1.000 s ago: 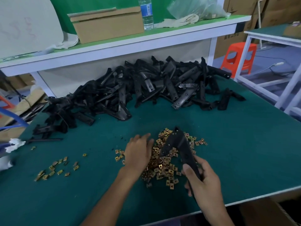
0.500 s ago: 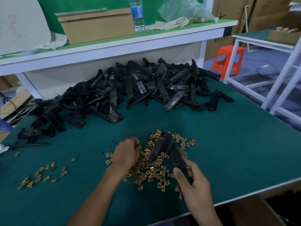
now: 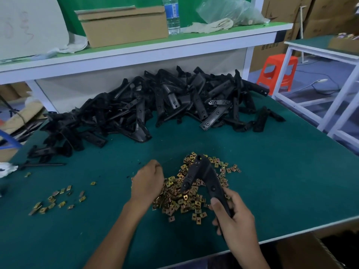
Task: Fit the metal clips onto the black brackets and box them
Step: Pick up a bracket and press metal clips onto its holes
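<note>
My right hand (image 3: pixel 236 220) grips the lower end of a black V-shaped bracket (image 3: pixel 204 175) and holds it upright over a heap of gold metal clips (image 3: pixel 184 199) on the green table. My left hand (image 3: pixel 148 181) is at the heap's left edge. Its fingers are curled into a fist around clips taken from the heap, and the clips inside are hidden. A large pile of black brackets (image 3: pixel 155 107) lies at the back of the table.
A smaller scatter of clips (image 3: pixel 58 200) lies at the left. The corner of a cardboard box (image 3: pixel 310 253) shows below the table's front edge at the right. On the shelf behind stand a cardboard box (image 3: pixel 124 26) and a water bottle (image 3: pixel 172 14). An orange stool (image 3: pixel 277 72) stands at the right.
My left hand lay flat on the clip heap, then curled its fingers and lifted slightly at the heap's left edge. My right hand kept its grip on the bracket.
</note>
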Motion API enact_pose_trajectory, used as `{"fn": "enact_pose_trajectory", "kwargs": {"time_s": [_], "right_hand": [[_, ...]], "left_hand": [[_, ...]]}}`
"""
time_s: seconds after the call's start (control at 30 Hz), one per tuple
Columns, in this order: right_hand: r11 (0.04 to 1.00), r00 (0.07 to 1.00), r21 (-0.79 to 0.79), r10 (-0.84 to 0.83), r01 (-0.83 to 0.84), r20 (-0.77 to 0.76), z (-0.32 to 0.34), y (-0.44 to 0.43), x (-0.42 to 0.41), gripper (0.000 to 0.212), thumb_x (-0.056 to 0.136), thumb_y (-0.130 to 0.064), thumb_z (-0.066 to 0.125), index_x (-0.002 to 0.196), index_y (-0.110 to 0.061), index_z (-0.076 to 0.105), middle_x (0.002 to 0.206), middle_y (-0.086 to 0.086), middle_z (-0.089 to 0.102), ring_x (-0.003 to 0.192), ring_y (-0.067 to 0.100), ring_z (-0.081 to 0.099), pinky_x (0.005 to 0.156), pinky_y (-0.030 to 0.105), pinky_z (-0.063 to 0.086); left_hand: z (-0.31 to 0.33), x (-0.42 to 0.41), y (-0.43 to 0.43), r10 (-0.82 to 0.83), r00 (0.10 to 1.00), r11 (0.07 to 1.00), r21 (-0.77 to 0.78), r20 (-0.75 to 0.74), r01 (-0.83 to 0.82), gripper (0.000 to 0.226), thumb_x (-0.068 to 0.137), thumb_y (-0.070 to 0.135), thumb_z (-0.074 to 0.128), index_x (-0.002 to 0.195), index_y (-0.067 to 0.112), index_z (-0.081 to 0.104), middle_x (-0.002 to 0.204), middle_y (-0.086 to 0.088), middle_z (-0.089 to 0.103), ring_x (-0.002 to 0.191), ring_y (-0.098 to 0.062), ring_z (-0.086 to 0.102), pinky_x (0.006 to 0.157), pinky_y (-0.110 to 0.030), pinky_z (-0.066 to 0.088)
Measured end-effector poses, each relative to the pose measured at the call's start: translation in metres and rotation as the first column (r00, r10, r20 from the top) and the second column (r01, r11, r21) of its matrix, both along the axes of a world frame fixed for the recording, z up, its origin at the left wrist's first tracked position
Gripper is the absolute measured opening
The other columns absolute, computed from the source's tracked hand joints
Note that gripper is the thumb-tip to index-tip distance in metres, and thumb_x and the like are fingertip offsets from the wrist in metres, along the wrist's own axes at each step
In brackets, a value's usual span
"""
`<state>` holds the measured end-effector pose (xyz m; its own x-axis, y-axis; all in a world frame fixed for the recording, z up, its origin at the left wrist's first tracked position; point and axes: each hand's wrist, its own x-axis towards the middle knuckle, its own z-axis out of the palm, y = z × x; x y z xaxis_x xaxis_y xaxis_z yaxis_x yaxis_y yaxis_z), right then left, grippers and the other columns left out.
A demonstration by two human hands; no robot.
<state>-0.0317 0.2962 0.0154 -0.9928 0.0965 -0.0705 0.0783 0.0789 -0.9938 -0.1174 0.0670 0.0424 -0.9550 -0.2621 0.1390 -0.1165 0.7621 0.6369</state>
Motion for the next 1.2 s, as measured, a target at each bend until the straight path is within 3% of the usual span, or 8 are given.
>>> {"fn": "enact_pose_trajectory", "kwargs": {"time_s": [0.13,0.3,0.5,0.67,0.77,0.9,1.07,1.2], "right_hand": [[1.000,1.000,0.008,0.013,-0.013,-0.005,0.001,0.000,0.000,0.029,0.086,-0.048,0.065,0.114,-0.047,0.058,0.086,-0.004,0.073,0.059,0.015,0.065,0.049,0.028,0.053],[0.999,0.999,0.043,0.029,-0.027,-0.035,0.000,0.000,0.002,0.034,0.083,-0.054,0.064,0.116,-0.047,0.058,0.088,-0.007,0.074,0.060,0.015,0.066,0.049,0.026,0.052],[0.993,0.996,0.099,0.076,-0.070,-0.056,-0.005,-0.001,0.000,0.039,0.084,-0.060,0.057,0.122,-0.055,0.054,0.093,-0.009,0.075,0.062,0.013,0.065,0.051,0.028,0.052],[0.982,0.991,0.176,0.092,-0.074,-0.098,-0.002,-0.009,-0.012,0.044,0.083,-0.066,0.050,0.127,-0.062,0.051,0.096,-0.015,0.075,0.065,0.011,0.066,0.057,0.031,0.051],[0.976,0.987,0.217,0.070,-0.038,-0.142,0.001,-0.016,-0.023,0.038,0.080,-0.068,0.051,0.117,-0.074,0.050,0.097,-0.018,0.074,0.071,0.008,0.068,0.060,0.027,0.053],[0.965,0.977,0.259,0.011,0.045,-0.211,-0.006,-0.021,-0.029,0.048,0.083,-0.061,0.057,0.131,-0.059,0.054,0.099,-0.028,0.073,0.078,0.003,0.072,0.067,0.034,0.061],[0.931,0.955,0.344,-0.019,0.125,-0.295,-0.010,-0.024,-0.026,0.042,0.087,-0.053,0.062,0.127,-0.063,0.054,0.090,-0.026,0.074,0.059,0.017,0.069,0.050,0.035,0.056],[0.913,0.952,0.383,-0.016,0.139,-0.306,-0.007,-0.026,-0.026,0.041,0.086,-0.052,0.062,0.125,-0.064,0.056,0.087,-0.026,0.073,0.051,0.019,0.065,0.047,0.034,0.053]], "left_hand": [[0.006,0.007,0.001,0.029,1.000,0.963,0.269,0.005,-0.029,0.026,0.097,0.020,0.043,0.072,0.018,0.050,0.066,0.006,0.053,0.062,-0.013,0.047,0.061,-0.035,0.036],[0.007,0.019,0.001,-0.144,0.984,0.703,0.710,0.103,0.028,0.012,0.100,0.014,0.054,0.096,0.015,0.065,0.079,0.005,0.070,0.069,-0.009,0.055,0.061,-0.021,0.046],[-0.003,0.027,-0.009,-0.147,0.988,0.724,0.686,0.041,0.079,0.016,0.100,0.026,0.060,0.092,0.018,0.071,0.078,0.004,0.065,0.069,-0.008,0.054,0.065,-0.023,0.047],[-0.004,0.023,-0.019,-0.167,0.981,0.506,0.846,-0.094,0.167,0.011,0.091,0.011,0.066,0.087,0.018,0.074,0.086,-0.006,0.068,0.081,-0.020,0.060,0.070,-0.025,0.052],[0.002,0.016,-0.023,-0.231,0.964,0.516,0.824,-0.130,0.235,0.013,0.085,0.016,0.072,0.098,0.021,0.074,0.089,-0.002,0.070,0.084,-0.016,0.065,0.077,-0.024,0.053],[-0.003,0.018,-0.021,-0.248,0.958,0.495,0.832,-0.141,0.251,0.013,0.090,0.009,0.073,0.092,0.020,0.078,0.090,-0.001,0.072,0.086,-0.013,0.065,0.079,-0.021,0.053],[-0.007,0.024,-0.014,-0.252,0.956,0.523,0.811,-0.148,0.263,0.016,0.089,0.012,0.075,0.091,0.028,0.079,0.087,0.006,0.073,0.083,-0.007,0.065,0.081,-0.020,0.053],[-0.004,0.023,-0.011,-0.246,0.958,0.513,0.819,-0.145,0.256,0.019,0.088,0.009,0.076,0.089,0.028,0.078,0.081,0.007,0.069,0.080,-0.007,0.064,0.079,-0.020,0.053]]}}
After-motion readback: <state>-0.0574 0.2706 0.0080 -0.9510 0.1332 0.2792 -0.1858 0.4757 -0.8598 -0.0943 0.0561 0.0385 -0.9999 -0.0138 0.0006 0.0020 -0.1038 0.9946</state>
